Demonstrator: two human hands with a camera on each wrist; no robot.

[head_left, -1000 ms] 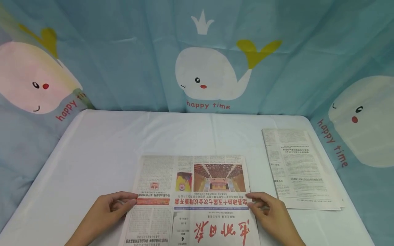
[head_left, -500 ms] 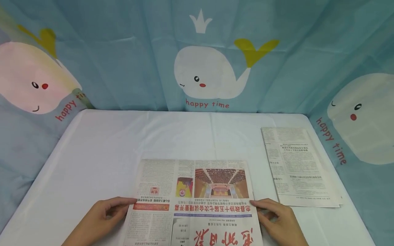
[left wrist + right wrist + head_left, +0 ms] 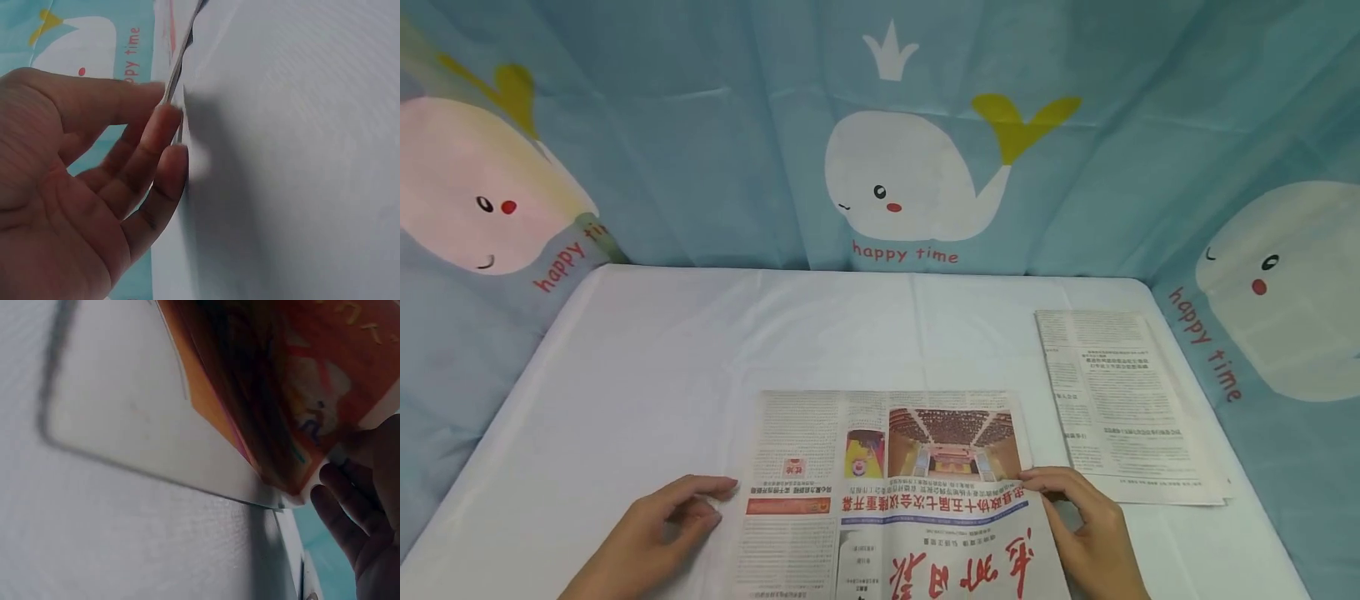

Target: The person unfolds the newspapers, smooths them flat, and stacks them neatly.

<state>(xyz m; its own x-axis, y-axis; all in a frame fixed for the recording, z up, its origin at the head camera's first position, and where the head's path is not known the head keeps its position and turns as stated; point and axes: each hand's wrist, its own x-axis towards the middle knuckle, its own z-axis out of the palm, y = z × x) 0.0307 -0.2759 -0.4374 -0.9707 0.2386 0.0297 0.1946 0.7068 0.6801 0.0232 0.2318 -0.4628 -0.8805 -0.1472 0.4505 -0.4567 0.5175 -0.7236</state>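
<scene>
A folded newspaper (image 3: 857,533) with red headlines and a colour photo lies upside down to me at the near middle of the table. My right hand (image 3: 1090,525) pinches its right edge. The right wrist view shows that edge lifted, with an orange-red inner page (image 3: 350,344) bent upward beside the fingers (image 3: 340,519). My left hand (image 3: 662,529) is bent loosely just off the left edge, fingertips a little apart from the paper in the head view. In the left wrist view its fingers (image 3: 165,165) are right by the thin paper edge (image 3: 182,53).
A second folded newspaper stack (image 3: 1131,408) lies near the right edge of the white-covered table (image 3: 625,375). Behind and at both sides hangs a blue curtain (image 3: 700,167) with whale prints.
The newspaper first slid slightly toward me, then to the right, its right edge now in my right hand's pinch. My left fingertips, earlier on the left edge, have come off it.
</scene>
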